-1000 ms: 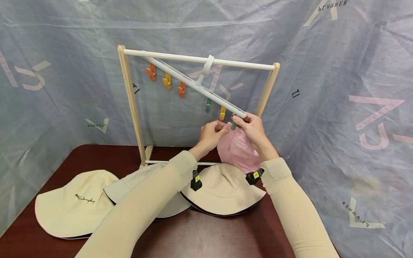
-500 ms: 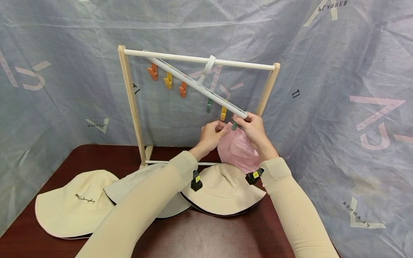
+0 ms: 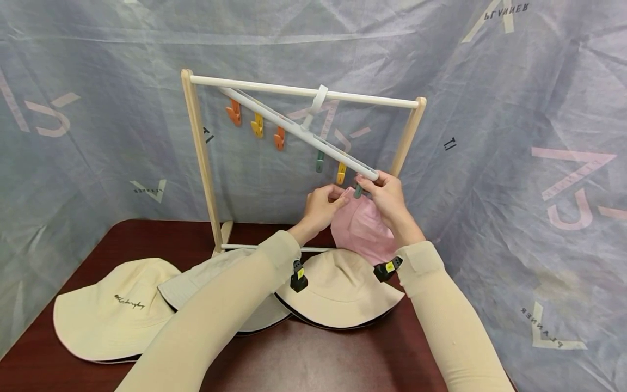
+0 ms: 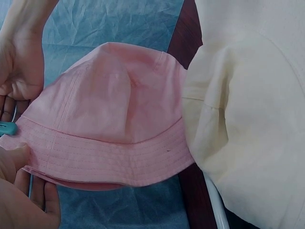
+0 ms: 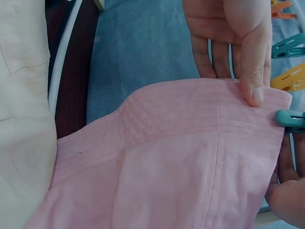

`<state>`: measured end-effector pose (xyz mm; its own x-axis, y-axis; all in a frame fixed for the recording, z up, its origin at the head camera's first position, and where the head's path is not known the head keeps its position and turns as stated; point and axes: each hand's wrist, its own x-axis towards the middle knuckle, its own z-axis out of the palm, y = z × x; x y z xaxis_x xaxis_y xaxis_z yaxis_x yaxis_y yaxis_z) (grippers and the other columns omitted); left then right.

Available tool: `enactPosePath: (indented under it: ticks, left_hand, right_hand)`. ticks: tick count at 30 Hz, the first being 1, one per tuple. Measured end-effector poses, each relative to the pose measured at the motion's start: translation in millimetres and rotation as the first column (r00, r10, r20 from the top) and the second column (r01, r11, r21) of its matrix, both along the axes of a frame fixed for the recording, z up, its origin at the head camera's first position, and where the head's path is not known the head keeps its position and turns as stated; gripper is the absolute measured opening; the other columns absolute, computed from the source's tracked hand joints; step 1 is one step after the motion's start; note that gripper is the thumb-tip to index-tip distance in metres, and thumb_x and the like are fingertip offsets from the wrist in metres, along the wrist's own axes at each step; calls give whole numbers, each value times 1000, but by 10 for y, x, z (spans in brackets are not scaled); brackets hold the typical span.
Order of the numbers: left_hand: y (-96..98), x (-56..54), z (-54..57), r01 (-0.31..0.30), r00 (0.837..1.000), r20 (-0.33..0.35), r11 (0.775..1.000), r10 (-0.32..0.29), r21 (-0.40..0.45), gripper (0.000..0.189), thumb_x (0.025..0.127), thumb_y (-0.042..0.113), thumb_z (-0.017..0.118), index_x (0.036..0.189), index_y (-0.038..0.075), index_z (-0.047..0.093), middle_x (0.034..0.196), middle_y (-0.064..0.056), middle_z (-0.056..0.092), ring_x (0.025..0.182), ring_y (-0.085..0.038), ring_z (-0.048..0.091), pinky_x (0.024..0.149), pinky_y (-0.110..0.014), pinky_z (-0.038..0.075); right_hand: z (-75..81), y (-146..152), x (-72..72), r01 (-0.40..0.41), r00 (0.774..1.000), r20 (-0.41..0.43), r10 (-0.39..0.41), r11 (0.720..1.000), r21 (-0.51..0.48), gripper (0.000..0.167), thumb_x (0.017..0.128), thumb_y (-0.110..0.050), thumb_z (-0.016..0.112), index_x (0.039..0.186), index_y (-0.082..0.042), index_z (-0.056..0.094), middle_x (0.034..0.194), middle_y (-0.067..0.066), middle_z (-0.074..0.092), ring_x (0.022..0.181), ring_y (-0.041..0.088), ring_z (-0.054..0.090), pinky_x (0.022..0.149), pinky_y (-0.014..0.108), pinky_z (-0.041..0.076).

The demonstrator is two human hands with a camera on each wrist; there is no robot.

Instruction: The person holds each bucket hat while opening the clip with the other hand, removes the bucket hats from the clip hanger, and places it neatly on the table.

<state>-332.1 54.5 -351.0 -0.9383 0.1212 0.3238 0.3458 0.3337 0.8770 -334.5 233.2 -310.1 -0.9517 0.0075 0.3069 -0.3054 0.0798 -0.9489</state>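
A pink bucket hat [image 3: 360, 226] hangs folded below the low right end of a white clip hanger [image 3: 294, 127]. My left hand [image 3: 319, 209] pinches the hat's brim, thumb on top and fingers behind, as the right wrist view shows. My right hand [image 3: 389, 197] is up at the hanger's end, its thumb and fingers gripping the green clip [image 3: 358, 190] there. In the right wrist view the clip's tip [image 5: 285, 118] overlaps the corner of the brim. The left wrist view shows this same teal-looking clip [image 4: 8, 128] at the hat's edge.
The tilted hanger hooks onto a rack's white top bar [image 3: 254, 85]. Other orange, yellow and green clips [image 3: 341, 173] dangle along it. On the dark red table [image 3: 303, 359] lie a cream hat [image 3: 112, 310], a grey hat [image 3: 201, 280] and a beige hat [image 3: 343, 283]. Grey fabric surrounds the table.
The whole view has shifted by a few pixels. Both hands, the pink hat and the hanger keep almost the same places.
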Motion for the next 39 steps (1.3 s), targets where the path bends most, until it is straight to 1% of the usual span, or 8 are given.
enactPosePath:
  ticks: [6,10,13,16,19,25,31,39]
  left_hand:
    - [1,4,-3,-3,1000,3,1000,3,1,19,100,28,77,114,14,78,108,-1,78,101,-17,72,82,-31,59]
    - [-1,14,-3,-5,1000,4,1000,5,0,19,101,28,77,114,14,78,109,-2,78,101,-17,72,83,-31,59]
    - [-8,20,-3,-7,1000,1,1000,7,-2,19,100,27,77,113,13,78,108,-2,78,102,-17,71,84,-31,59]
    - [-13,26,-1,-11,1000,-3,1000,11,-9,18,100,26,77,113,13,78,109,-2,78,103,-18,71,85,-31,58]
    - [-18,37,4,-11,1000,-4,1000,11,-12,18,100,25,77,114,13,78,110,-3,78,104,-18,71,86,-32,58]
    - [-25,48,9,-3,1000,-11,1000,3,-4,18,101,25,77,113,11,78,110,-4,78,103,-19,71,87,-32,58]
    - [-27,53,7,2,1000,-13,1000,-2,2,18,101,24,76,114,11,78,110,-4,78,103,-19,71,87,-32,59]
    - [-30,60,4,1,1000,-8,1000,-1,7,17,102,25,76,113,13,77,110,-3,77,103,-18,71,87,-32,58]
  right_hand:
    - [30,13,11,3,1000,-26,-3,1000,1,15,101,-13,75,109,-1,76,96,-3,77,97,12,73,90,28,57]
    - [51,14,23,11,1000,-23,-11,1000,9,12,101,-15,76,108,-4,76,96,-3,78,97,12,72,93,32,57]
    - [65,12,31,9,1000,-21,-9,1000,13,15,101,-16,76,109,-3,76,100,1,79,97,12,72,93,32,57]
    - [76,10,38,7,1000,-23,-6,1000,19,21,101,-17,76,113,1,74,104,7,79,97,11,71,89,27,57]
    - [84,9,43,9,1000,-22,-8,1000,28,27,102,-17,75,118,4,72,107,8,79,99,11,71,89,26,56]
    - [100,5,49,9,1000,-14,-9,1000,30,35,103,-18,74,126,8,69,104,1,79,103,10,70,102,38,52]
    - [121,9,59,7,1000,-20,-6,999,37,38,103,-17,72,131,9,67,96,-11,76,104,10,69,96,26,52]
    - [140,17,62,4,1000,-28,-3,999,34,40,104,-16,72,132,11,66,95,-13,76,104,9,68,96,24,51]
